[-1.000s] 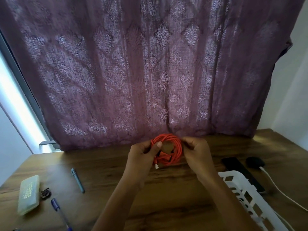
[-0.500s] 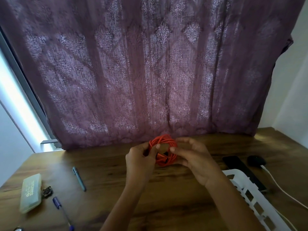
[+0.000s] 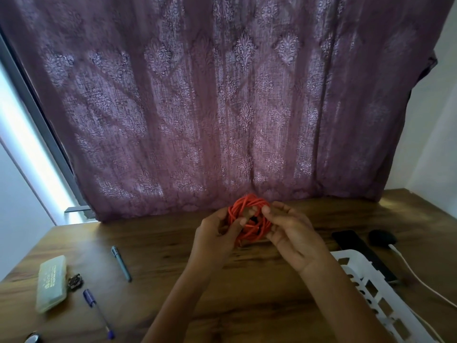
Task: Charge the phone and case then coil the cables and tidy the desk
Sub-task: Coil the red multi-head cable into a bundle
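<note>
The coiled orange cable (image 3: 249, 220) is held just above the brown wooden desk (image 3: 160, 246), the left hand (image 3: 216, 231) gripping its left side and the right hand (image 3: 293, 231) pinching its right rim, so coiling looks nearly finished and securing the loose end seems next.

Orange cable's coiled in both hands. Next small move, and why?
Probably carry the orange cable right and down into the white basket: it looks fully wound, the left hand and right hand both hold it above the desk, and the basket sits just beside the right forearm.
</note>
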Available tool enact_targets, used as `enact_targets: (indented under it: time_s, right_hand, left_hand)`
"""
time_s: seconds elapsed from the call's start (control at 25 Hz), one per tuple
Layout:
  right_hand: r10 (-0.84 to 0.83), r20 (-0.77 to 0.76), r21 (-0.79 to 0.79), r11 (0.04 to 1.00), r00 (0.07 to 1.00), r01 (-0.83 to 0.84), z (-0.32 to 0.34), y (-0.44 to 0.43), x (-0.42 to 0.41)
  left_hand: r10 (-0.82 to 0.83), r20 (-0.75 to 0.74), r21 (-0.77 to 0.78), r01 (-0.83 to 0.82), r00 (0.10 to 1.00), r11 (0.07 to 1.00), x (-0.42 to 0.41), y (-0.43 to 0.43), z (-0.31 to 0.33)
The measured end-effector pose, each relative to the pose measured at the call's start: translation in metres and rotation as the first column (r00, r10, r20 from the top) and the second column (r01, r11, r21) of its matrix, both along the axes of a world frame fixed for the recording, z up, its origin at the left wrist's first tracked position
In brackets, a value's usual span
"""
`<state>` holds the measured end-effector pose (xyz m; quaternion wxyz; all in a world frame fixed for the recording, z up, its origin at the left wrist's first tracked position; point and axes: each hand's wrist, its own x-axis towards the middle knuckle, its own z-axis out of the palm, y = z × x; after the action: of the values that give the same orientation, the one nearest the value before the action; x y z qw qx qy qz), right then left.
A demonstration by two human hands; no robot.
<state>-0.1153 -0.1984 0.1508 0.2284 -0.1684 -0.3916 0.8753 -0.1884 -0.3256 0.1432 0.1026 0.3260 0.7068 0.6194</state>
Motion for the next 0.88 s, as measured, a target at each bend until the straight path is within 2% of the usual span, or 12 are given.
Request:
enact_targets:
  time_s: [0.12, 0.2, 0.28, 0.36, 0.44, 0.6, 0.76, 0.84, 0.88]
  right_hand:
    - [-0.028, -0.018, 0.048, 0.998, 0.999, 0.029, 0.0, -0.002, 0.0]
    - [-0.016, 0.031, 0.218, 0.976, 0.999, 0.009, 0.003, -0.001, 0.001]
    - [-0.034, 0.102, 0.428, 0.904, 0.994, -0.013, 0.005, -0.001, 0.001]
    - [-0.021, 0.12, 0.533, 0.845, 0.993, -0.046, 0.005, -0.004, 0.001]
    - [0.038, 0.109, 0.507, 0.858, 0.993, -0.089, 0.001, -0.007, -0.001]
    - [0.054, 0.111, 0.316, 0.945, 0.992, -0.087, -0.004, -0.004, -0.006]
    - [-0.014, 0.054, 0.315, 0.949, 0.998, -0.003, -0.004, -0.004, -0.008]
    - [-0.025, 0.027, 0.286, 0.958, 0.999, 0.017, -0.004, -0.005, -0.009]
    - [-0.038, 0.022, 0.26, 0.965, 0.999, 0.031, -0.005, -0.005, -0.01]
  left_hand:
    - [-0.109, 0.15, 0.072, 0.099, 0.983, 0.992, 0.005, 0.0, -0.003]
    - [-0.072, 0.182, 0.131, 0.049, 0.981, 0.99, 0.004, -0.001, -0.005]
    - [-0.024, 0.197, 0.13, -0.002, 0.98, 0.992, -0.001, -0.003, -0.007]
    - [-0.025, 0.213, 0.129, -0.003, 0.977, 0.992, -0.003, -0.004, -0.005]
    - [-0.056, 0.253, 0.151, 0.018, 0.966, 0.988, 0.0, -0.006, -0.002]
    - [-0.102, 0.331, 0.164, 0.049, 0.938, 0.985, 0.002, -0.007, 0.001]
    - [-0.096, 0.412, 0.186, 0.019, 0.906, 0.982, 0.001, -0.004, 0.001]
    - [-0.058, 0.375, 0.147, 0.002, 0.925, 0.989, 0.001, -0.003, 0.0]
    - [-0.015, 0.301, 0.078, -0.01, 0.953, 0.997, 0.0, -0.002, -0.002]
